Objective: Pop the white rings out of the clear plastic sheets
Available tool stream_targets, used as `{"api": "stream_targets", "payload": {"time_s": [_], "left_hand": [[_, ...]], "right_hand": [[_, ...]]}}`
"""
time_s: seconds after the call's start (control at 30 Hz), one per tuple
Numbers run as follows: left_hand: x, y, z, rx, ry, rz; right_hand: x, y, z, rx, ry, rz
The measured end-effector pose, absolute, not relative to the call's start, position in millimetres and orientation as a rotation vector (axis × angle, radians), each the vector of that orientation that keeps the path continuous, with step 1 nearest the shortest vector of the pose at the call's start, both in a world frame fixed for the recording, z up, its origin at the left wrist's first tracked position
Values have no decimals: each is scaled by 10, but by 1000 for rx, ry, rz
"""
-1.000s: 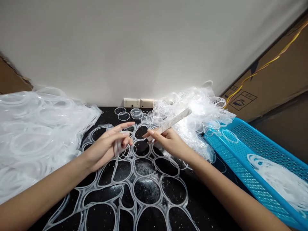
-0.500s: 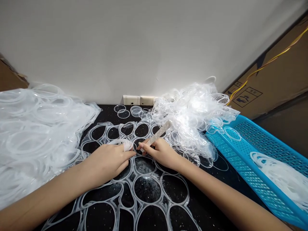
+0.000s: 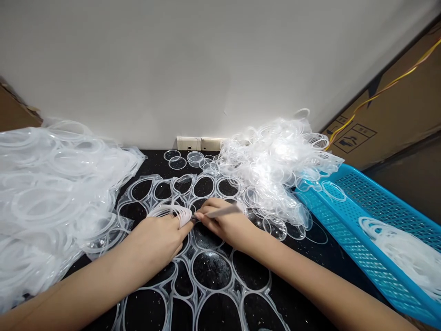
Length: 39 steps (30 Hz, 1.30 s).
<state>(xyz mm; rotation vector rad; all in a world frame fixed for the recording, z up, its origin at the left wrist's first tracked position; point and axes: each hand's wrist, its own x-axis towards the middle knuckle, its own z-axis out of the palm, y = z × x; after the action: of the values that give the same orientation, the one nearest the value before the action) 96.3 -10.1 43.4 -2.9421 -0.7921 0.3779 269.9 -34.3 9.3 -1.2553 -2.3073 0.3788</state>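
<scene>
Clasps pale stick-like tool (image 3: 224, 210) in right hand (image 3: 225, 225), with closed grip — bears looped white rings (image 3: 172, 211) on left hand (image 3: 160, 236); can't say whether pinching plastic sheet (image 3: 195, 294).

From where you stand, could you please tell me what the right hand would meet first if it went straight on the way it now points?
Most likely the white rings looped on the left hand, just ahead of the right hand, though depth is hard to judge there.

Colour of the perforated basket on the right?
Bright blue perforated basket; shows best in the head view, the only one.
</scene>
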Motion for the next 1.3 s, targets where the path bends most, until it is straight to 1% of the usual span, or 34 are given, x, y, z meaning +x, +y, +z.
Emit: {"api": "stream_targets", "payload": {"time_s": [0.13, 0.23, 0.3, 0.37, 0.5, 0.57, 0.73, 0.9, 1.03, 1.1, 1.13, 1.2, 1.3], "left_hand": [[916, -100, 390, -2945, -790, 358], [861, -111, 373, -2997, -801, 340], [828, -114, 366, -3042, -831, 305], [808, -108, 360, -3055, -886, 275], [809, -73, 355, -2993, -979, 323], [807, -58, 358, -2982, -974, 319], [774, -52, 397, -3029, -934, 156], [804, -81, 487, -2858, -890, 347], [768, -78, 487, -2803, -917, 316], [713, -46, 476, -2826, -951, 266], [684, -19, 479, -2857, -983, 238], [633, 49, 516, -2969, -1095, 130], [626, 156, 650, -3196, -1418, -206]], "right_hand": [[2626, -380, -23, -1145, -2455, -10], [2769, -307, -19, -1203, -2363, -55], [2972, -222, 70, -1311, -2203, -10], [3197, -143, 212, -1419, -2008, -50], [3482, -74, 486, -1552, -1776, -367], [3525, -75, 551, -1569, -1741, -449], [3570, -73, 558, -1604, -1728, -502], [3686, -40, 569, -1590, -1663, -519], [3828, -74, 729, -1623, -1563, -519], [3861, -127, 858, -1600, -1443, -412], [3852, -158, 920, -1569, -1401, -288], [3778, -224, 1014, -1485, -1395, 92], [3555, -308, 1044, -1342, -1469, 759]]}}
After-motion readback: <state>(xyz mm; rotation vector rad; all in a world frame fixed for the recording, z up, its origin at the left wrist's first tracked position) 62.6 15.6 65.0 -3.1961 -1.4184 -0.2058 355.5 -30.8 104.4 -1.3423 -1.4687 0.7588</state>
